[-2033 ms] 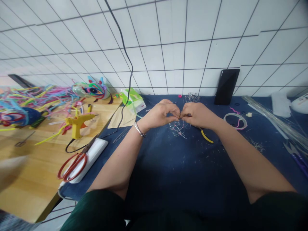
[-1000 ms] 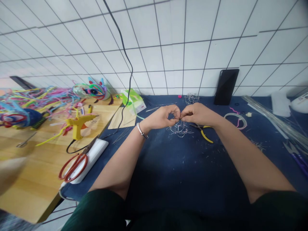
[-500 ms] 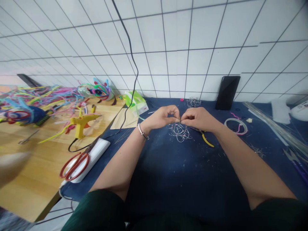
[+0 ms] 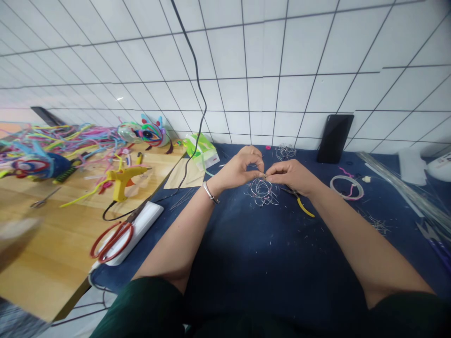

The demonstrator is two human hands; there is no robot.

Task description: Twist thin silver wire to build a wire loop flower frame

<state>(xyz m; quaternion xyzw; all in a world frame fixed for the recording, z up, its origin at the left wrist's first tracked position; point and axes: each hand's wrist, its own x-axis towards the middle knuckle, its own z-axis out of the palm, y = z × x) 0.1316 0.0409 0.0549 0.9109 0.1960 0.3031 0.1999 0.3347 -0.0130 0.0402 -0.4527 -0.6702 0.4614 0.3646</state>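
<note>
Between my two hands hangs a tangle of thin silvery wire loops [image 4: 262, 190] with small pinkish beads on it. My left hand [image 4: 244, 166], with a silver bangle at the wrist, pinches its top between thumb and forefinger. Fingertip to fingertip with it, my right hand [image 4: 291, 174] pinches the same wire from the other side. The exact point of grip is too small to make out. Yellow-handled pliers [image 4: 305, 206] lie on the dark blue cloth [image 4: 253, 272], partly under my right hand.
A second wire tangle [image 4: 285, 151] and a black phone [image 4: 335, 138] are by the tiled wall. A coil [image 4: 346, 177] and long wires [image 4: 398, 180] lie right. Left are red-handled scissors [image 4: 112, 241], a white power strip [image 4: 141, 230] and a yellow glue gun [image 4: 121, 183]. A blurred shape shows at far left.
The view has shifted slightly. My left fingers have lifted and bent a little more over the wire, while both hands keep their pinch. The blurred shape at far left has moved.
</note>
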